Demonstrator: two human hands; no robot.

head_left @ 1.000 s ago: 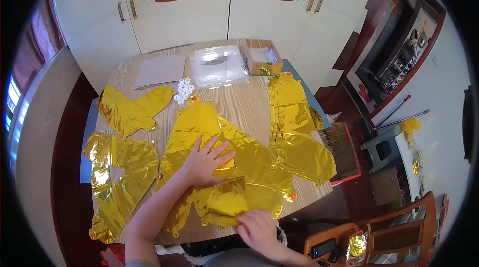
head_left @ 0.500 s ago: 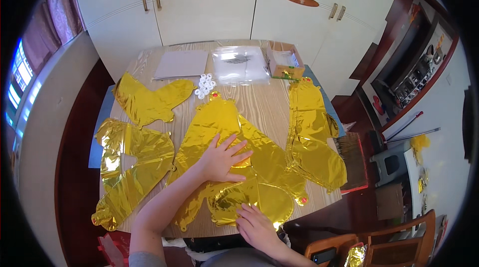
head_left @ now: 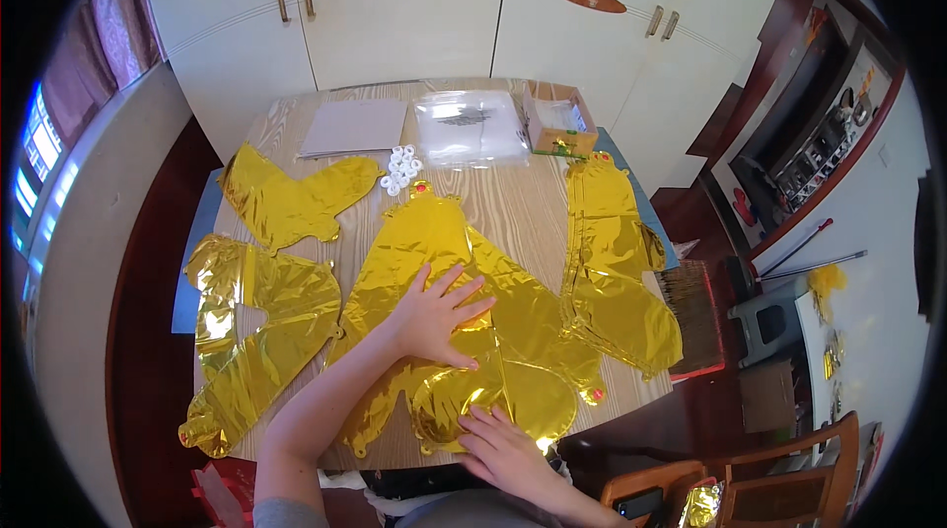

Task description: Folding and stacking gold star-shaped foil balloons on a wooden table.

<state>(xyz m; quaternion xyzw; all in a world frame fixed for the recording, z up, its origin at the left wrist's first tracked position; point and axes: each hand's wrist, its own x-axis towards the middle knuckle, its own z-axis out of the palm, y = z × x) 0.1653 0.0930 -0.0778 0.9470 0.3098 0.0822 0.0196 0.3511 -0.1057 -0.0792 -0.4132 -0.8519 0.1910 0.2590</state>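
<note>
A large flat gold foil balloon (head_left: 419,237) lies in the middle of the table with folds and creases in it. My left hand (head_left: 434,318) rests on it, palm down, fingers spread wide. Nearer the front edge, my right hand (head_left: 503,449) lies with its fingers on the rounded lower part of the foil. Its fingertips touch the surface, and no grip on it shows. More flat gold foil balloons lie around: two at the left, one (head_left: 286,194) behind the other (head_left: 261,331), and a stack of folded foil (head_left: 617,271) at the right.
Along the table's back are a pale stack of sheets (head_left: 355,125), clear plastic bags (head_left: 472,128) and an open cardboard box (head_left: 559,121). Several small white rolls (head_left: 400,171) sit before them. A wooden chair (head_left: 779,489) with a phone (head_left: 641,505) stands front right.
My right hand has slid slightly left on the foil's lower part. My left hand keeps its place, still spread flat. The whole view has shifted a little.
</note>
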